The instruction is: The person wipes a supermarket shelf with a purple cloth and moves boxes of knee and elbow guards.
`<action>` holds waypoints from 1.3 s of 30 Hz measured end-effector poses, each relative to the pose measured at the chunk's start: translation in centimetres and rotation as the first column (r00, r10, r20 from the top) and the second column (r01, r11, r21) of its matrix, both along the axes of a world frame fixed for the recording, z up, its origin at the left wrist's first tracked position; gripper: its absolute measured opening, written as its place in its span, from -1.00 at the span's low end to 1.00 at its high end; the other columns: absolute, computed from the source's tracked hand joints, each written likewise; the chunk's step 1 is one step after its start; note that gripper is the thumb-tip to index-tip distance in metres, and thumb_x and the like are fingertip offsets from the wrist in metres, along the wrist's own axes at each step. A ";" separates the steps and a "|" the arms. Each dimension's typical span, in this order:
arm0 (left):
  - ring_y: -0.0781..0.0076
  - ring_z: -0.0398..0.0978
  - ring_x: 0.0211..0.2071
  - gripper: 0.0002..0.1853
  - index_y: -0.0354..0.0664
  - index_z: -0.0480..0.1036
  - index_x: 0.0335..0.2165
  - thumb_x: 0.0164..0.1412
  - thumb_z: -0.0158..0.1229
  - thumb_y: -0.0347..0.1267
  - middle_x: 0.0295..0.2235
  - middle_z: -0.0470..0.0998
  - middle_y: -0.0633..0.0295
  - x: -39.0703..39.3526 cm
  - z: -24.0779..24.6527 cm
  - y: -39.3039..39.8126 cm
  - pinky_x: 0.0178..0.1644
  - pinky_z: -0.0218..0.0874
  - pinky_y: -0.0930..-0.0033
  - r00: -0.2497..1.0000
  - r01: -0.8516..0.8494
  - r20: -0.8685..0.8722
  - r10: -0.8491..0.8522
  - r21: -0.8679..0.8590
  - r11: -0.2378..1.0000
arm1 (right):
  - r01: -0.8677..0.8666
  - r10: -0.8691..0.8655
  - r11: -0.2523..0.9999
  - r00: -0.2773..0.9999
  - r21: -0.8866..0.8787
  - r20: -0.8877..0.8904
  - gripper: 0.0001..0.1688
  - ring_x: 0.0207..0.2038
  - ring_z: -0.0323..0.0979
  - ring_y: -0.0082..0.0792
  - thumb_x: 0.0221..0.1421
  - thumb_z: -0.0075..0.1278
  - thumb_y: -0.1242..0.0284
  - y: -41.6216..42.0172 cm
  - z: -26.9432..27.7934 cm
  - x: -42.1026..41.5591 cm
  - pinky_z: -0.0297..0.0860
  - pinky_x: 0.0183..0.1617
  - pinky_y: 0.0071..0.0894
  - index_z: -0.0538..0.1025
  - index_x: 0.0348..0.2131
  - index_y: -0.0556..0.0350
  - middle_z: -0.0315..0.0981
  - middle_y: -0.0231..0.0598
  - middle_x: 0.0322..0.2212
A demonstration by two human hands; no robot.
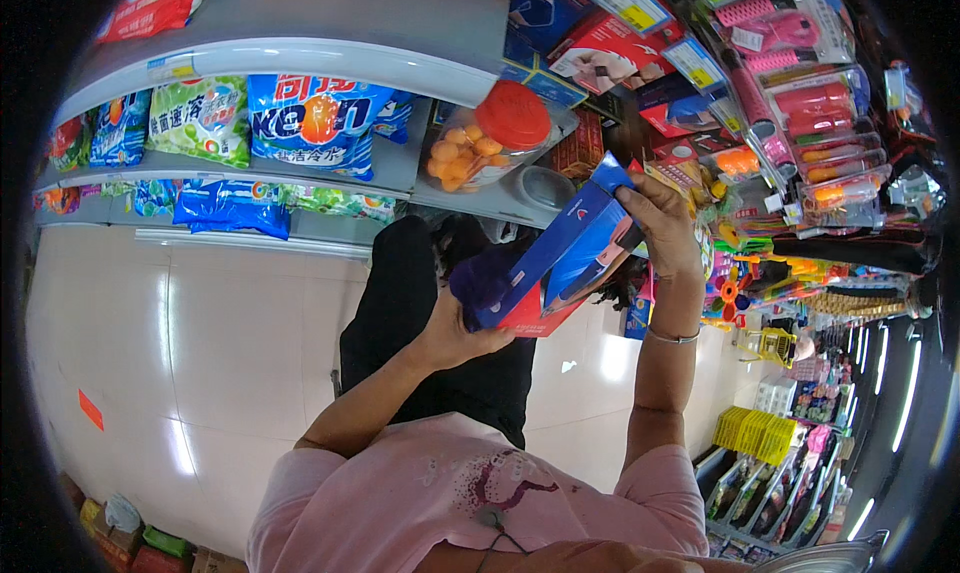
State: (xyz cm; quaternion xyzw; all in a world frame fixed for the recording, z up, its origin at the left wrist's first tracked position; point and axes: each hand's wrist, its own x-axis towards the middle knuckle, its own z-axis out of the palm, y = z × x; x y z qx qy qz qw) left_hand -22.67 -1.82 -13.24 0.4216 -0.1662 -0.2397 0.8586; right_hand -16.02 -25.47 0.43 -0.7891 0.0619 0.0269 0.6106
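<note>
Before my chest a blue and red cardboard box (559,269) is tilted, its upper end to the right. The box bears a picture and writing. My right hand (664,216) grips its upper end, where a blue end flap (611,171) stands up. My left hand (454,333) supports the lower end, thumb under the bottom edge. A dark purple, soft-looking item (484,284), perhaps fabric, lies between my left hand and the box; the fingers of that hand are hidden behind it.
Shelves (300,55) ahead carry washing powder bags (311,122) and a red-lidded plastic jar (487,137) of orange balls. Boxes (607,51) and hanging blister packs (825,107) fill the right. Yellow baskets (754,434) stand farther off; cartons (120,535) sit at lower left.
</note>
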 end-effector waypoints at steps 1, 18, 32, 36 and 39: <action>0.51 0.30 -0.13 -0.34 -0.23 0.16 -0.05 -0.16 0.27 -0.44 -0.16 0.33 0.24 0.2 0.0 0.3 -0.01 0.13 0.41 1.000 -0.019 0.001 0.019 0.011 1.000 | -0.019 0.025 0.998 0.995 0.065 -0.093 -0.79 -0.37 0.37 -0.59 -0.02 0.02 0.47 0.1 0.0 0.2 0.27 -0.21 -0.61 0.48 -0.33 0.20 0.46 -0.38 -0.45; 0.04 0.39 -0.29 -0.68 -0.24 0.41 -0.39 -0.18 0.15 -0.29 -0.37 0.44 -0.04 22.8 14.0 10.9 -0.21 0.21 0.12 -0.053 -0.995 0.978 0.204 -0.036 -0.088 | 0.201 -0.219 0.976 0.901 0.087 0.373 -0.83 -0.47 0.36 -0.64 -0.05 0.07 0.53 4.0 0.0 8.8 0.34 -0.43 -0.68 0.40 -0.38 0.15 0.41 -0.35 -0.49; 0.15 0.45 -0.41 -0.79 -0.29 0.41 -0.56 -0.23 0.15 -0.36 -0.49 0.46 0.07 23.8 13.7 10.0 -0.39 0.32 0.20 0.169 -0.971 0.986 0.001 0.167 -0.173 | 0.280 -0.292 0.946 0.529 0.161 0.797 -0.80 -0.40 0.38 -0.56 -0.10 0.11 0.58 5.2 -1.8 19.1 0.35 -0.30 -0.55 0.47 -0.36 0.19 0.45 -0.33 -0.40; 0.14 0.45 -0.41 -0.78 -0.29 0.41 -0.55 -0.23 0.16 -0.35 -0.49 0.45 0.08 22.8 14.5 9.5 -0.39 0.32 0.19 0.201 -0.953 0.980 -0.004 0.194 -0.233 | 0.269 -0.255 0.952 0.437 0.144 0.863 -0.79 -0.40 0.38 -0.55 -0.10 0.11 0.58 5.5 -1.6 19.0 0.39 -0.31 -0.56 0.46 -0.36 0.19 0.44 -0.31 -0.39; 0.14 0.45 -0.40 -0.78 -0.29 0.41 -0.55 -0.22 0.16 -0.35 -0.48 0.45 0.07 22.8 14.5 9.5 -0.39 0.32 0.19 0.194 -0.953 0.981 -0.018 0.184 -0.241 | 0.302 -0.250 0.944 0.398 0.132 0.883 -0.80 -0.38 0.39 -0.53 -0.07 0.06 0.59 5.3 -1.6 18.7 0.41 -0.32 -0.56 0.43 -0.34 0.22 0.43 -0.29 -0.38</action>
